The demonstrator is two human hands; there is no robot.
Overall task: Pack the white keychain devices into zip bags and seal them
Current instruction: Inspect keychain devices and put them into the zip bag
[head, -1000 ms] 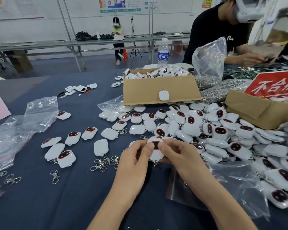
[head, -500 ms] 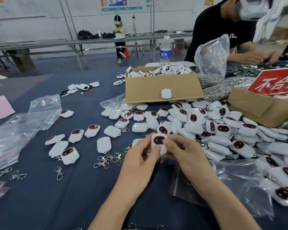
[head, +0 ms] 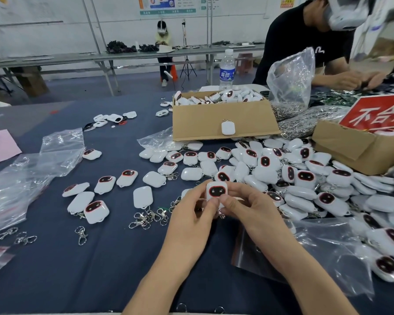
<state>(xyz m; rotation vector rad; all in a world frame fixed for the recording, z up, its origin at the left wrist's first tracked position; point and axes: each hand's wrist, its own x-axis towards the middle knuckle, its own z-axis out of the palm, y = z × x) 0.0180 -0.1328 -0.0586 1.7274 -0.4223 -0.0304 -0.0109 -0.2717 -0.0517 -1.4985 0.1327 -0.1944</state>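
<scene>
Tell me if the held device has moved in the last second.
Yes. The device, gripped by left hand and right hand, has risen toward the box.

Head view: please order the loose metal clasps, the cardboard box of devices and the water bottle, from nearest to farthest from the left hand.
1. Loose metal clasps, just left of the left hand.
2. Cardboard box, farther ahead.
3. Water bottle, behind the box.

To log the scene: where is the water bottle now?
In the head view the water bottle stands upright at the far centre-right, just behind the open cardboard box of white devices.
</scene>
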